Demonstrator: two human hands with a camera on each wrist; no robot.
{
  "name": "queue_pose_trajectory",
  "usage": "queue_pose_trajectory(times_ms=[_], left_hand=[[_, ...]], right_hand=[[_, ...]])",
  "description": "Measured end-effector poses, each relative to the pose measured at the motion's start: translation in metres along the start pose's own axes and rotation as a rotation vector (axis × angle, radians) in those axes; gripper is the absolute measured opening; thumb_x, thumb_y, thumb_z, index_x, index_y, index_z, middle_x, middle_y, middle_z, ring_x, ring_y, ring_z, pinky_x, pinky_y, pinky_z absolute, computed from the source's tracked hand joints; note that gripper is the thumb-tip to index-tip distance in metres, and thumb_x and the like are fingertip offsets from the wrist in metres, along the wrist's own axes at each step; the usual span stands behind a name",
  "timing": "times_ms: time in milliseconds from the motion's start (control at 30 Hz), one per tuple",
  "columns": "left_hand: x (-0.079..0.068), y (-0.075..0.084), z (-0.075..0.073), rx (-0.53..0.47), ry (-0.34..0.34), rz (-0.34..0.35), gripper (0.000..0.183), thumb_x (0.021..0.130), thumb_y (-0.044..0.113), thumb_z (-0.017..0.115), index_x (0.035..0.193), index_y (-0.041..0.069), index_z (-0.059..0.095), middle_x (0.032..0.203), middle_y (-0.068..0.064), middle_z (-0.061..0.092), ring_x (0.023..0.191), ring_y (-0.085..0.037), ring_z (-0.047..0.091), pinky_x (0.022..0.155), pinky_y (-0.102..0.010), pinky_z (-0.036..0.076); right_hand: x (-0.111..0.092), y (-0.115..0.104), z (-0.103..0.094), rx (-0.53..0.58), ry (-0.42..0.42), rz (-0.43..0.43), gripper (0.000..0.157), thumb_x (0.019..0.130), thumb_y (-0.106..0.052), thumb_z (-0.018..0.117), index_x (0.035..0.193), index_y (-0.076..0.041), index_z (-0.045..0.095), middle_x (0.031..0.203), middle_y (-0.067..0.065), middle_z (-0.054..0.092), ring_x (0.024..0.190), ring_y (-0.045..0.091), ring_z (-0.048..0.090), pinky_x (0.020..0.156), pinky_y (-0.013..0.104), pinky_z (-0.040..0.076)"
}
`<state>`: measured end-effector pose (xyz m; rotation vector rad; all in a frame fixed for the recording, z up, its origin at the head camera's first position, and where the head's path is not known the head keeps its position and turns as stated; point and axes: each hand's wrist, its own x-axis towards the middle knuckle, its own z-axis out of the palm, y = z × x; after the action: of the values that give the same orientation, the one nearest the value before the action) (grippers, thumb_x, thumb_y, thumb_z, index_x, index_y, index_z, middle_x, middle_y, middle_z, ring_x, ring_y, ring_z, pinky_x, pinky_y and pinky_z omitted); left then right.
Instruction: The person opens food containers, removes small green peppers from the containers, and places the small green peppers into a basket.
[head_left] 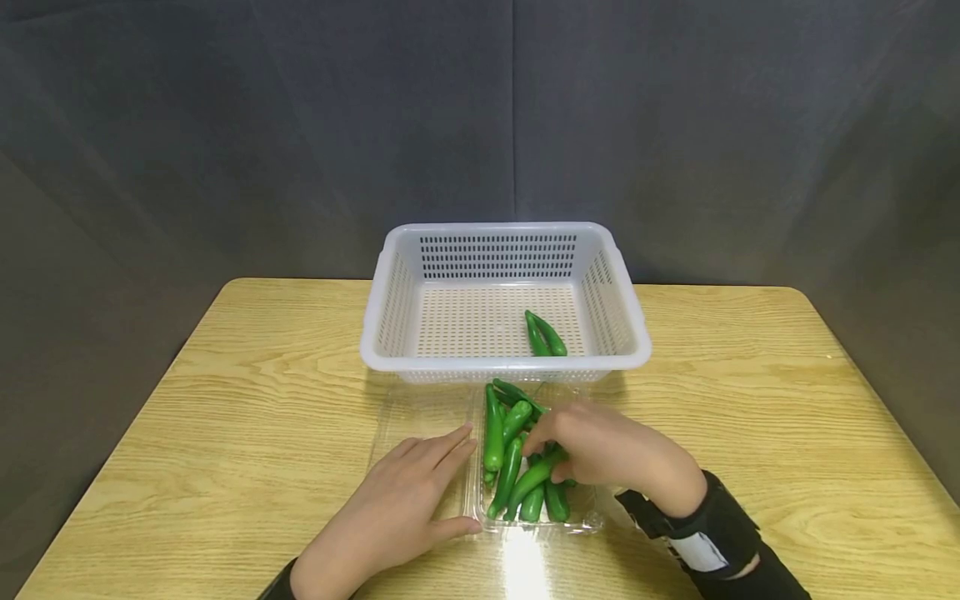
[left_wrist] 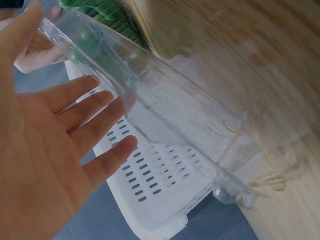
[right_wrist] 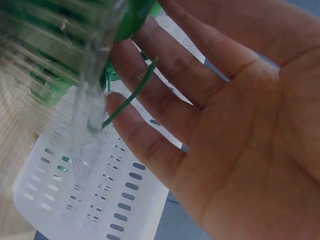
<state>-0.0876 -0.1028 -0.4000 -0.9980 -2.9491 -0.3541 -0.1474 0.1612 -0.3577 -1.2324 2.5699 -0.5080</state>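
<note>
A clear plastic clamshell box (head_left: 585,518) lies opened out on the table, with several green chili peppers (head_left: 492,429) in its right half. Over that half my right hand (head_left: 600,446) reaches down, thumb and fingers pinching one green pepper (head_left: 534,482) among the others. The right wrist view shows part of a green pepper (right_wrist: 135,20) at the fingertips and a thin stem crossing the fingers. My left hand (head_left: 397,500) lies with straight fingers over the box's transparent lid (head_left: 420,408), fingertips by the fold. In the left wrist view, the lid wall (left_wrist: 165,120) stands beside those fingers.
Behind the box stands a white perforated basket (head_left: 495,364) with two green peppers (head_left: 546,333) on its floor at the right. The wooden table (head_left: 247,392) ends at a dark grey curtain (head_left: 300,150).
</note>
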Motion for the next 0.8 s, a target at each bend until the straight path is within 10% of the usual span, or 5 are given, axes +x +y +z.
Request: queue_pose_trajectory(times_ms=[800], left_hand=[[-0.0010, -0.0003, -0.0001, 0.010, 0.011, 0.010, 0.086, 0.086, 0.064, 0.064, 0.147, 0.007, 0.047, 0.155, -0.006, 0.039, 0.133, -0.024, 0.046, 0.112, -0.046, 0.035]], right_hand=[[-0.0016, 0.0007, -0.0036, 0.039, -0.026, 0.050, 0.032, 0.072, 0.006, 0.082, 0.097, -0.013, 0.078, 0.088, -0.007, 0.071, 0.077, 0.006, 0.062, 0.070, 0.023, 0.055]])
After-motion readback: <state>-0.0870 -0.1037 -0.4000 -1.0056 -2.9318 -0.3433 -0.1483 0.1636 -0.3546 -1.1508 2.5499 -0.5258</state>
